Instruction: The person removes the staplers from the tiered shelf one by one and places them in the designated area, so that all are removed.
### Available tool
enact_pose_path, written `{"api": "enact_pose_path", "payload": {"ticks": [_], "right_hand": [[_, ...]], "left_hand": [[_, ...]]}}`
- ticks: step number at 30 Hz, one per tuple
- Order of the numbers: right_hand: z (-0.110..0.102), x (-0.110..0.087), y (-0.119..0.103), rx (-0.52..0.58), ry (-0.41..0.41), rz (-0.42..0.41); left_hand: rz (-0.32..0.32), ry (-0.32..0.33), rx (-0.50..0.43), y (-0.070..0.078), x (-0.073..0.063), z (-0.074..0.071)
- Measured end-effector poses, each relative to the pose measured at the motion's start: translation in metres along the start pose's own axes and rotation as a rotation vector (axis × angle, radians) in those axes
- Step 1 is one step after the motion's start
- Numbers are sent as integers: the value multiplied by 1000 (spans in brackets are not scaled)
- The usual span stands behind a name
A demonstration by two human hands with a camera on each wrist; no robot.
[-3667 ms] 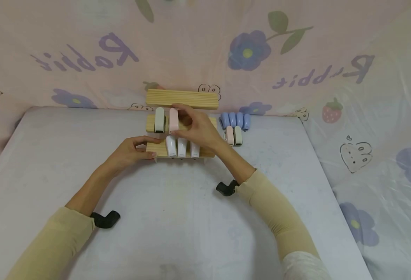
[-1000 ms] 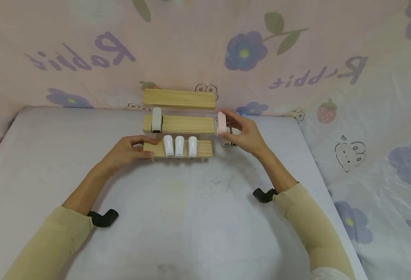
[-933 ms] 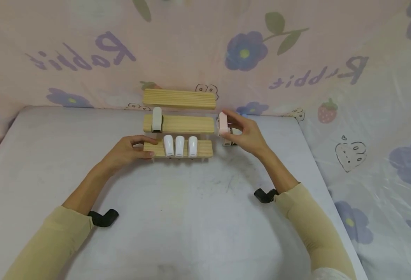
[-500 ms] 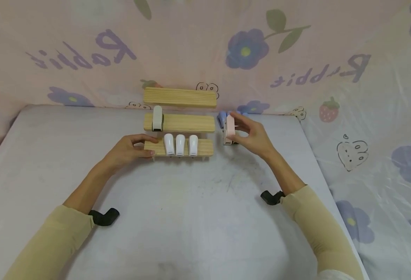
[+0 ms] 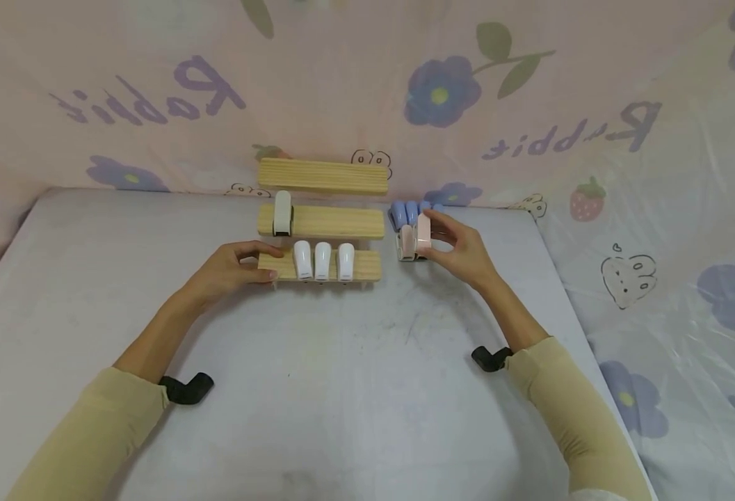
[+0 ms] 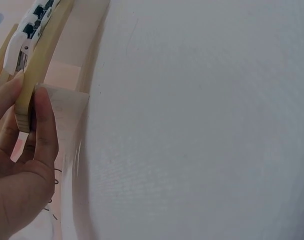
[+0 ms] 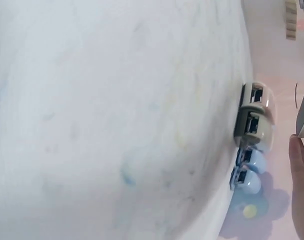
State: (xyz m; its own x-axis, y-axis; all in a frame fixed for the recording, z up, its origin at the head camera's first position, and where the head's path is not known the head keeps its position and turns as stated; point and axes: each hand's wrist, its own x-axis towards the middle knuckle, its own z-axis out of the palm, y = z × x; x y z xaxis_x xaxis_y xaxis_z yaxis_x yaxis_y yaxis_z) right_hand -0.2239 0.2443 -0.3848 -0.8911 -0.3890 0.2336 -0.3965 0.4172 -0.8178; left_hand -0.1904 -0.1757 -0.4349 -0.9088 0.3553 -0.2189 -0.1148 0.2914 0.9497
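Note:
My left hand (image 5: pixel 229 268) grips the left end of the lowest board (image 5: pixel 368 265) of a three-step wooden rack. In the left wrist view, fingers and thumb close round the board's end (image 6: pixel 24 112). Three white mini staplers (image 5: pixel 322 261) stand on that board. A pale grey-green stapler (image 5: pixel 282 212) sits at the left of the middle board (image 5: pixel 336 221). Right of the rack, my right hand (image 5: pixel 465 255) pinches a pink mini stapler (image 5: pixel 424 231) above the table. Beneath it are another pink stapler (image 5: pixel 407 240) and a greenish one (image 7: pixel 254 125), mostly hidden in the head view.
Several blue staplers (image 5: pixel 400 215) stand in a row behind the pink one, partly covered by the right hand. The top board (image 5: pixel 323 175) of the rack is bare. A printed curtain (image 5: pixel 342 83) hangs behind the white table (image 5: pixel 317 390).
The right hand has carried the pink stapler from the middle board rightward, off the rack, to over the staplers on the table. The left hand keeps its grip on the rack.

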Motion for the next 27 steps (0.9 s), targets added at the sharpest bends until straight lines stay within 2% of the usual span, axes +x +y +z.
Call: {"api": "enact_pose_path", "payload": {"ticks": [11, 20, 27], "right_hand": [[-11, -5, 19, 52, 57, 27], [-20, -5, 31, 89, 30, 80], [-28, -4, 65, 85, 12, 107]], "left_hand": [[-12, -3, -5, 2, 0, -1], [-9, -2, -15, -2, 2, -1], [-13, 2, -15, -1, 3, 0]]}}
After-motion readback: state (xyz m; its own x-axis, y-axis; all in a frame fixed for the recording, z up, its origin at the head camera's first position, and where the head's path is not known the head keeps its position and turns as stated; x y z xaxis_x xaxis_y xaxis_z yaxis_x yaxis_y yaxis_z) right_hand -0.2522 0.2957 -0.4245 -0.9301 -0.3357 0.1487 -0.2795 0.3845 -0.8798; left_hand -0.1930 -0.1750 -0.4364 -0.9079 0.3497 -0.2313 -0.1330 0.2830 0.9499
